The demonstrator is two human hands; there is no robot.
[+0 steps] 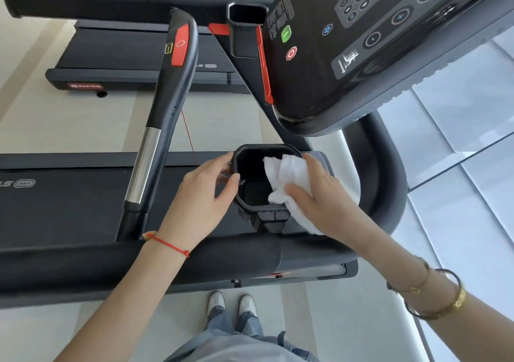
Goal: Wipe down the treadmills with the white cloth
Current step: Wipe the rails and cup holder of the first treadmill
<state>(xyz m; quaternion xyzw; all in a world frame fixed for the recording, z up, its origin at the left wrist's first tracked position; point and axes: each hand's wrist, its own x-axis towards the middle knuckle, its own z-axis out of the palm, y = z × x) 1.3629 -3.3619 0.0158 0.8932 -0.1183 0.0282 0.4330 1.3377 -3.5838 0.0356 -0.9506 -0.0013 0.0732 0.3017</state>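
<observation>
At far left, second treadmill sits parallel, well apart, untouched by either hand. Moving right: near treadmill's side handrail with red stop pad runs top to bottom, chrome sensor section low on it; thin red safety cord hangs just beside it down toward the cup holder. Left hand sits on the left rim of the black cup holder, thumb and fingers curled round the rim edge, gripping it, steadying it by the look of it. Red string bracelet on that wrist. Cup holder's long axis runs roughly toward/away from the person, open top facing the camera. White cloth is bunched at the holder's right rim, its leading fold hanging over into the cavity, rest trailing down the right outer side. Right hand lies on top of the cloth, fingers spread fairly flat, pressing it onto the rim; thumb on the inner side. Key relation: the cavity lies directly left of the right hand, touching distance, so the right hand is the working one and next stroke likely goes left and down into the well, along its long axis. Console panel overhangs upper right, not yet under the cloth. Gold bangles on the right wrist.
</observation>
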